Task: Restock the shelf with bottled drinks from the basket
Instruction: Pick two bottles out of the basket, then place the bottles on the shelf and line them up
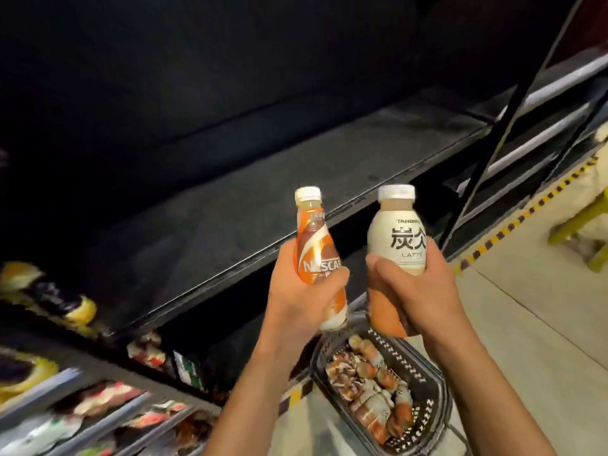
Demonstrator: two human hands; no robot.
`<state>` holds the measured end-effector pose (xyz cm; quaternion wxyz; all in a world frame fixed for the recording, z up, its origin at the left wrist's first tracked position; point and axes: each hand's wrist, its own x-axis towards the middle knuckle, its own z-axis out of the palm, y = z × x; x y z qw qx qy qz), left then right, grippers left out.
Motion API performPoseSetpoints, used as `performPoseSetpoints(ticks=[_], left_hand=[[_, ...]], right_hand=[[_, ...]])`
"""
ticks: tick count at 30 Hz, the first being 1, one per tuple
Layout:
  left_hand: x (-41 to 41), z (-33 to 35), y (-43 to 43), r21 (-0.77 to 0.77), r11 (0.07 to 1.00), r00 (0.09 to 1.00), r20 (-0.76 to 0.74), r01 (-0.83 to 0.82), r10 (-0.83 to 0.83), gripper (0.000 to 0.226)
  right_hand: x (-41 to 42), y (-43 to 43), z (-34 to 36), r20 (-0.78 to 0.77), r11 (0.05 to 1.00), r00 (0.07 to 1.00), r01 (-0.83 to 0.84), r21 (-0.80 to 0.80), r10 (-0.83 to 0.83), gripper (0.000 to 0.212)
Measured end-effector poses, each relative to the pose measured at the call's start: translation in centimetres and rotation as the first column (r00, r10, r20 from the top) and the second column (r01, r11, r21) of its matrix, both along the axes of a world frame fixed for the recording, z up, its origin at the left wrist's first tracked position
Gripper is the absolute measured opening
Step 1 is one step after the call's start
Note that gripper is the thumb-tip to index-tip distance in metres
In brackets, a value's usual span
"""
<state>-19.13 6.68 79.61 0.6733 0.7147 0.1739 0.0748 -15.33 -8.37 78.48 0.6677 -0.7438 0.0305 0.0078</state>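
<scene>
Head view. The left hand (296, 297) grips a slim orange-and-brown plastic coffee bottle with a white cap (312, 245). The fingers are wrapped round its lower half, and the thumb lies across the brand lettering. The bottle leans slightly to the left, cap uppermost.

The right hand (427, 291) grips a stouter cream-labelled plastic latte bottle with a white cap (394, 238). The fingers are curled round its tan lower body, and it stands close to upright. The two bottles are held side by side, near each other but not touching, in front of the edge of the dark flat shelf board (263, 199). Neither bottle rests on the shelf.

Below the hands, a black perforated plastic basket (411, 360) sits on the pale tiled floor (526, 324). More bottles with orange and white labels (365, 383) lie in it on their sides, packed together. Their individual labels are too blurred to read.

To the lower left, further shelf tiers carry what appear to be packaged goods (105, 396), heavily smeared in the frame. A strip of yellow-and-black tape (513, 227) runs along the floor beside the shelving base on the right.
</scene>
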Motion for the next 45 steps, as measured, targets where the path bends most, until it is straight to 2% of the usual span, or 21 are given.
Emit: performPoseSetpoints(ticks=[4, 7, 10, 16, 21, 24, 28, 31, 36, 42, 44, 45], left_hand=[[-5.8, 3.8, 6.6, 0.025, 0.982, 0.975, 0.127, -0.189, 0.184, 0.039], [-11.3, 5.9, 11.9, 0.027, 0.938, 0.92, 0.204, -0.347, 0.334, 0.039], [-16.3, 7.5, 16.1, 0.012, 0.883, 0.861, 0.227, -0.47, 0.455, 0.043], [-28.0, 9.6, 24.9, -0.001, 0.737, 0.707, 0.285, -0.676, 0.648, 0.047], [-35.9, 10.0, 31.7, 0.0, 0.703, 0.668, 0.309, -0.711, 0.677, 0.033], [-38.9, 10.2, 35.8, 0.012, 0.706, 0.674, 0.312, -0.708, 0.67, 0.032], [-41.0, 10.0, 40.9, -0.037, 0.74, 0.701, 0.292, -0.672, 0.651, 0.038], [-41.3, 10.3, 44.6, -0.061, 0.77, 0.728, 0.284, -0.636, 0.624, 0.041], [-40.1, 11.5, 51.0, -0.13, 0.78, 0.738, 0.259, -0.612, 0.623, 0.033], [-36.9, 12.9, 60.1, -0.144, 0.796, 0.778, 0.168, -0.588, 0.605, 0.066], [-35.7, 13.0, 62.8, -0.116, 0.804, 0.792, 0.141, -0.583, 0.594, 0.078], [-35.0, 13.1, 64.0, -0.1, 0.807, 0.796, 0.134, -0.582, 0.59, 0.077]], right_hand=[[-2.3, 8.3, 4.2, 0.063, 0.96, 0.962, -0.27, 0.076, 0.266, 0.039], [-5.8, 15.0, 6.6, 0.097, 0.874, 0.881, -0.471, 0.117, 0.462, 0.033], [-9.6, 20.4, 8.4, 0.131, 0.792, 0.796, -0.603, 0.095, 0.59, 0.034], [-19.3, 31.6, 11.5, 0.199, 0.632, 0.636, -0.77, 0.094, 0.745, 0.045], [-26.4, 38.9, 11.6, 0.222, 0.545, 0.551, -0.833, 0.092, 0.805, 0.038], [-29.4, 42.7, 11.3, 0.216, 0.54, 0.548, -0.836, 0.101, 0.808, 0.033], [-31.9, 47.3, 11.2, 0.207, 0.561, 0.566, -0.823, 0.091, 0.798, 0.038], [-32.3, 50.5, 11.4, 0.19, 0.575, 0.58, -0.813, 0.088, 0.792, 0.032], [-31.3, 55.4, 12.6, 0.141, 0.596, 0.596, -0.802, 0.047, 0.791, 0.033], [-27.7, 62.1, 14.7, 0.089, 0.648, 0.657, -0.753, 0.112, 0.749, 0.042], [-26.0, 64.5, 15.0, 0.052, 0.698, 0.705, -0.708, 0.104, 0.707, 0.044], [-25.3, 65.7, 15.1, 0.037, 0.72, 0.726, -0.685, 0.109, 0.686, 0.041]])
